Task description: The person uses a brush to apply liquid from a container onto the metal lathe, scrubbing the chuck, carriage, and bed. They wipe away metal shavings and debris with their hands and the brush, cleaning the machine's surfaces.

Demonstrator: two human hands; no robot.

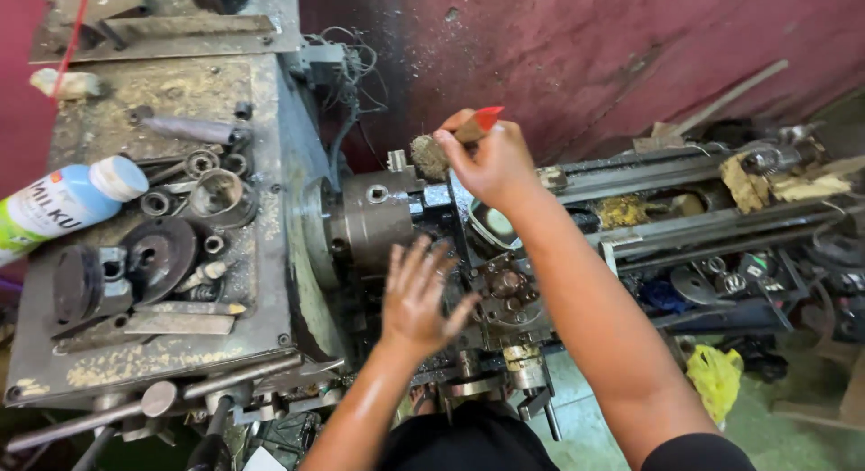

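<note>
Red-handled brush (450, 142) sits gripped in our right hand (494, 165) at the lathe chuck (374, 219); left hand (416, 295) hovers open-fingered; swarf remains on the carriage (505, 291), so cleaning seems unfinished.

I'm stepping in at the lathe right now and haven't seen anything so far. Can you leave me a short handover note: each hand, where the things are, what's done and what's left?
Right hand: fingers closed on a red-handled brush, bristles at the chuck.
Left hand: open, fingers spread, holding nothing, over the tool post and carriage.
Headstock top: loose rings, discs, metal chips and a plastic bottle lying on its side.
Done: cannot tell how much has been brushed.
Left: chips and grime show on the chuck area, the carriage and the lathe bed.
</note>
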